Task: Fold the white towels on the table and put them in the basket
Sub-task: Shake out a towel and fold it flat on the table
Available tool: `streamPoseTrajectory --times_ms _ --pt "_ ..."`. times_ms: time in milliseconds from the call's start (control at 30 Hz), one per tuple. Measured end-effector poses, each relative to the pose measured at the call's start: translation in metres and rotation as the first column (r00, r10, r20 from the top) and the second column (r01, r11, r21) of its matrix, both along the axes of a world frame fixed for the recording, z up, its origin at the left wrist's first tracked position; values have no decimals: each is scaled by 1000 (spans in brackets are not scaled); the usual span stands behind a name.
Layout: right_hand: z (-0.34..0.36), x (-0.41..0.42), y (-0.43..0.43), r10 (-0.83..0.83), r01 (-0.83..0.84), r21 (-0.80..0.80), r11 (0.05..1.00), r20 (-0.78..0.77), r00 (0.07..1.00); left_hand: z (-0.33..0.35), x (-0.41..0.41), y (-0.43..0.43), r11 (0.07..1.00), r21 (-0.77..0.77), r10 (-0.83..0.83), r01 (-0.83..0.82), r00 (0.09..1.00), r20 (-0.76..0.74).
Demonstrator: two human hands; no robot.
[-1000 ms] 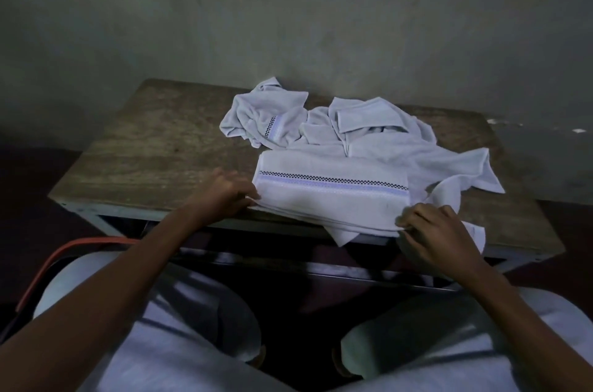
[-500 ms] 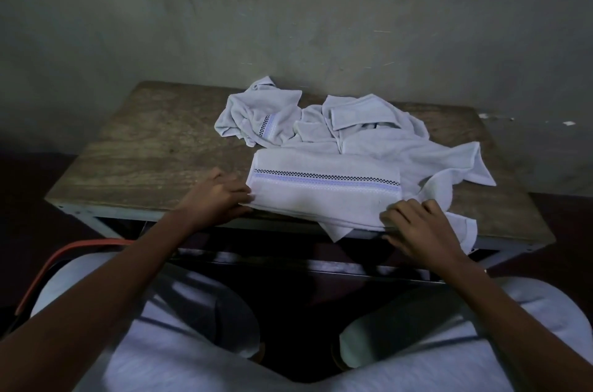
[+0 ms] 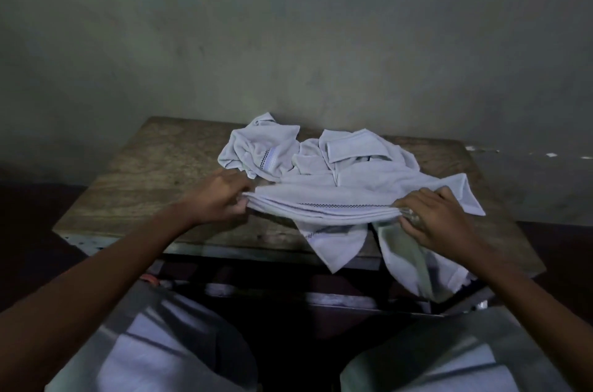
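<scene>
A folded white towel (image 3: 324, 207) with a dark checked border stripe is lifted off the wooden table (image 3: 154, 186), stretched between my hands. My left hand (image 3: 221, 196) pinches its left end; my right hand (image 3: 439, 218) grips its right end. Behind it, several crumpled white towels (image 3: 321, 156) lie heaped at the table's middle and back. Two towel corners (image 3: 340, 244) hang over the table's front edge. No basket shows in the head view.
A grey wall (image 3: 288, 38) stands right behind the table. My knees in light trousers (image 3: 160, 350) fill the bottom of the view under the table's front rail. A bit of orange tube (image 3: 149, 278) shows beside my left knee. Bare wood lies on the table's left part.
The folded towel lay flat on the table with my hands at its ends; both hands now grip it and have raised it. The head camera has tilted upward.
</scene>
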State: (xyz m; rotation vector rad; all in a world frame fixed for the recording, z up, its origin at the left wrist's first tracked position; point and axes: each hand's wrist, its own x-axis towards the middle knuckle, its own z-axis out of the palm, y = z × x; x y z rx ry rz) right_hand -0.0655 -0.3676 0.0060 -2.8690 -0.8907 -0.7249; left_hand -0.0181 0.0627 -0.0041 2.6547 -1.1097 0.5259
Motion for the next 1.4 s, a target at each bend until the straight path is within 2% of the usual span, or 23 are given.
streamPoseTrajectory --times_ms 100,267,367,467,533,633,733,800,900,967,1100,1267,1400 --pt "54 17 -5 -54 55 39 998 -25 998 51 7 0 990 -131 50 -59 996 -70" --pt "150 41 -12 -67 75 132 988 -68 995 139 13 -4 988 -152 5 -3 1000 12" --pt "206 52 -16 -53 61 210 976 -44 998 191 19 -8 970 -243 27 -20 999 26" --pt "254 58 -16 -98 121 181 976 -132 986 239 24 -9 939 -334 91 -78 996 24" --pt "279 60 -16 -100 124 263 957 -106 989 265 28 -7 939 -329 121 -94 991 61" --pt "306 57 -16 -80 115 259 959 -141 987 293 31 -4 946 -295 172 -131 978 115" --pt "323 51 -18 -36 74 411 909 -99 994 312 30 -5 944 -283 214 -170 968 131" --pt "324 49 -16 -14 63 455 888 -110 994 321 28 -4 943 -279 225 -182 966 131" --pt "312 50 -13 10 75 461 884 -181 983 320 23 2 935 -293 240 -199 964 112" --pt "296 53 -9 -3 98 426 899 -218 976 304 19 5 929 -314 221 -195 974 49" --pt "252 62 4 -75 147 428 892 -180 981 244 11 5 923 -332 188 -194 981 -51" --pt "171 61 15 -49 198 332 922 -408 912 150 4 31 894 -331 196 -301 928 -316" --pt "117 49 26 19 199 320 926 -566 824 95 -2 51 903 -186 261 -387 839 -479"
